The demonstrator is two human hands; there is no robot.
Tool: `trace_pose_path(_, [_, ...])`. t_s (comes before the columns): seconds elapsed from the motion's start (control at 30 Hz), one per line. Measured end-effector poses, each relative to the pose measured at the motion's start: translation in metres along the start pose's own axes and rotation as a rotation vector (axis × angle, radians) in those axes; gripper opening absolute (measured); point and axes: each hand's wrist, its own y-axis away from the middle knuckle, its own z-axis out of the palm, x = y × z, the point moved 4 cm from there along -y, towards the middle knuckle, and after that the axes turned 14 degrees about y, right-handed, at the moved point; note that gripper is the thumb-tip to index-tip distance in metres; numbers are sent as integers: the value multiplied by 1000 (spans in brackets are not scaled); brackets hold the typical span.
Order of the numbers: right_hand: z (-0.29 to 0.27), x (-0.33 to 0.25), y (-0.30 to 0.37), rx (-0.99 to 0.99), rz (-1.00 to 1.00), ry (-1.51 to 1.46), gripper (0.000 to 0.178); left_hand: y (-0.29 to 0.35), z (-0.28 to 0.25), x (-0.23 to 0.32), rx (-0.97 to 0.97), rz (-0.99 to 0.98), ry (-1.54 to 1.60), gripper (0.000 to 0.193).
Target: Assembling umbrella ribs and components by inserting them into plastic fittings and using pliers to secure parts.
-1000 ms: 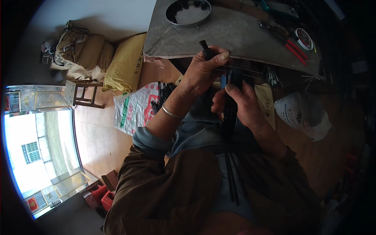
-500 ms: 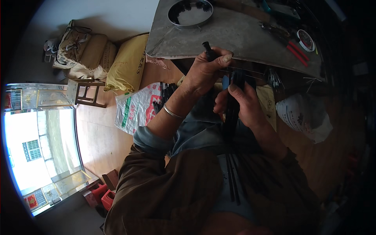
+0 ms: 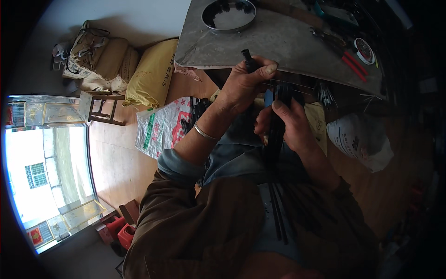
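Note:
My left hand (image 3: pixel 239 86) is closed around a dark tool handle (image 3: pixel 247 56) whose black end sticks up above the fist. The rest of that tool is hidden by my fingers. Just to its right, my right hand (image 3: pixel 295 125) grips a dark, long bundle (image 3: pixel 275 144) upright over my lap, thumb across its upper part. Shade hides what the bundle is made of. A fine, pale wire (image 3: pixel 297 85) stretches rightward from near my left hand, past the top of the bundle. Several thin black rods (image 3: pixel 278 216) lie along my lap.
Ahead is a grey table (image 3: pixel 200 49) with a metal bowl (image 3: pixel 228 15), red-handled pliers (image 3: pixel 353 65) and a small round tin (image 3: pixel 364 50). A yellow sack (image 3: pixel 153 74) and a wooden stool (image 3: pixel 104 109) stand left. A white plastic bag (image 3: pixel 360 139) sits on the right.
The whole view has shifted very slightly. Both hands keep the same holds, with no clear movement between them.

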Motion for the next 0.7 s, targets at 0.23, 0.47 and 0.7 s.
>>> trace_pose_path(0.23, [0, -2, -1, 24, -7, 33, 29, 2, 0, 2, 5, 15, -31, 14])
trace_pose_path(0.47, [-1, -5, -2, 154, -133, 191, 21, 6, 2, 9, 42, 7, -115, 19])
trace_pose_path(0.7, [-8, -4, 0, 211, -126, 193, 18, 19, 6, 21, 65, 35, -477, 39])
